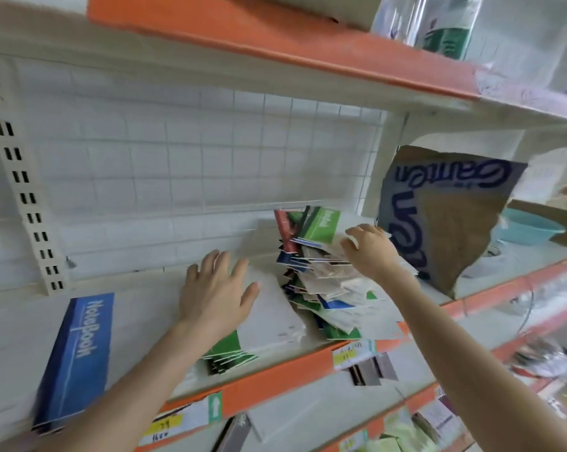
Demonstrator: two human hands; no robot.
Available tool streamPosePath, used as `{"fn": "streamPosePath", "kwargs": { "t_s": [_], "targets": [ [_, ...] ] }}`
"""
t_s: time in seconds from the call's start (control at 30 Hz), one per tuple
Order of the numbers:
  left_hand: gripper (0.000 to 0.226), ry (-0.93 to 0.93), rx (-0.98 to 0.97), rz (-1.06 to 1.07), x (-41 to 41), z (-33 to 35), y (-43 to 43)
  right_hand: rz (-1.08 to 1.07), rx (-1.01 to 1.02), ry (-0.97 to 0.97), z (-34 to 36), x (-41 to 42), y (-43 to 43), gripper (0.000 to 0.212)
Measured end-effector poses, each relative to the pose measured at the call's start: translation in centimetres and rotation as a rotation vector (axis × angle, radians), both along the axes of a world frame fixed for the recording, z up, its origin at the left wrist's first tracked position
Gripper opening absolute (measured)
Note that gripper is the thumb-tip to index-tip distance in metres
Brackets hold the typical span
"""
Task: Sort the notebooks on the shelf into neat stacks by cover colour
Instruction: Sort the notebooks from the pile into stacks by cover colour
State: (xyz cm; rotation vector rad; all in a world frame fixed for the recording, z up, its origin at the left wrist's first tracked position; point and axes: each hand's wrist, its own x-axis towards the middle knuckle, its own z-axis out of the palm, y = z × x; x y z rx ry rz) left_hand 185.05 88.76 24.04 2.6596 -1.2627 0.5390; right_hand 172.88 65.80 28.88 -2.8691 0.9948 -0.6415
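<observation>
Notebooks [321, 288]: three lots, all on one shelf [275, 376] with an orange front edge.

Lot 1: one loose heap [327, 272], right of centre. Its green, blue, red and pale covers are fanned at all angles. They are too many and too blurred to count.

Lot 2: one green stack [231, 352] near the front edge, just left of the heap and touching it. It is topped by one pale cover [275, 318].

Lot 3: one blue notebook [76, 357] printed "NoteBook", at the far left, well apart from the other two lots. Whether more lie under it cannot be told.

Hands: two.
- Your left hand [217, 295] is spread over the pale cover with fingers straight and wide, holding nothing.
- Your right hand [370, 249] sits on the upper part of the heap, fingers bent down onto the covers. Blur hides whether they pinch one, so you cannot tell the grip.

Other items:
- One torn cardboard sheet [445, 223] with blue print stands just right of the heap.
- One teal bowl [529, 226] sits beyond the sheet.
- One wire grid [177, 158] forms the back wall.
- Two yellow price tags [349, 353] [166, 429] are on the front edge.
- One upper shelf [275, 44] carries plastic-wrapped goods [471, 27].
</observation>
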Motion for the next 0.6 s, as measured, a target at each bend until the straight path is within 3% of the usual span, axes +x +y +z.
{"fn": "streamPosePath", "kwargs": {
  "t_s": [0.1, 0.23, 0.43, 0.53, 0.6],
  "targets": [
    [0.054, -0.052, -0.012, -0.011, -0.2, 0.3, -2.3, 0.046, 0.181, 0.134, 1.2, -0.1, -1.6, 0.034],
    [0.053, -0.059, -0.005, -0.031, -0.2, 0.8, -4.3, 0.085, 0.013, 0.282, 1.8, 0.0, -2.8, 0.036],
    [0.05, -0.047, -0.027, -0.008, -0.5, 1.3, -6.3, 0.173, -0.048, 0.301, 2.1, 0.1, -3.5, 0.035],
    [0.05, 0.066, -0.053, 0.003, -0.4, 1.9, -6.8, 0.161, -0.164, 0.247, 1.8, 0.0, -3.0, 0.027],
    [0.046, 0.239, -0.18, -0.024, -0.5, 2.4, -6.9, 0.174, -0.212, 0.203, 1.5, -0.5, -2.6, 0.024]
  ]
}}
